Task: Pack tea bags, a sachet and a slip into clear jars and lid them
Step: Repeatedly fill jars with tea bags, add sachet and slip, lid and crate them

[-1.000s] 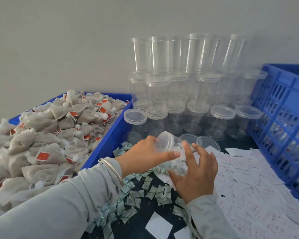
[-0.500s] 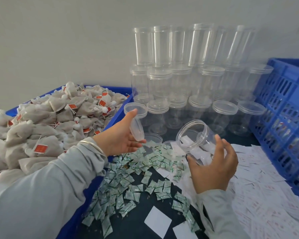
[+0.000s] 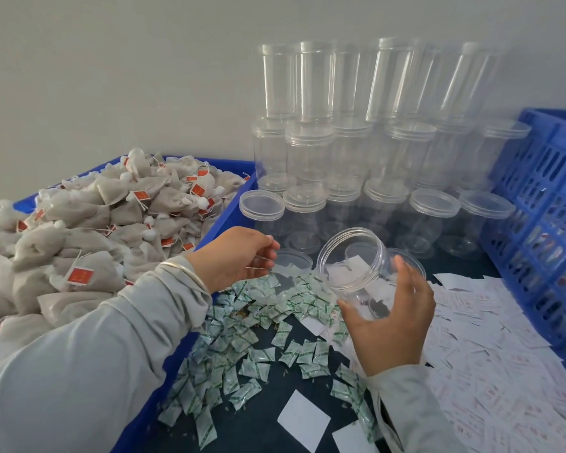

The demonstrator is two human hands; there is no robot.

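Note:
My right hand (image 3: 389,325) grips an open clear jar (image 3: 353,259) from below. The jar is tilted with its mouth toward the upper left and looks empty. My left hand (image 3: 236,256) hovers low over the sachets, its thumb and curled fingers pinching a clear lid (image 3: 258,261) that shows only faintly. Another lid (image 3: 293,261) lies flat just right of those fingers. Tea bags (image 3: 111,223) with red tags fill the blue tray (image 3: 232,207) on the left. Green-white sachets (image 3: 242,341) are strewn in the middle and printed slips (image 3: 490,354) on the right.
Lidded clear jars (image 3: 356,152) stand stacked in three tiers against the wall behind the work area. A blue slotted crate (image 3: 543,207) closes off the right side. Blank white papers (image 3: 303,418) lie near the front edge.
My left hand has dropped with the lid from beside the tray toward the lids on the table. My right hand has kept the jar tilted and raised it slightly.

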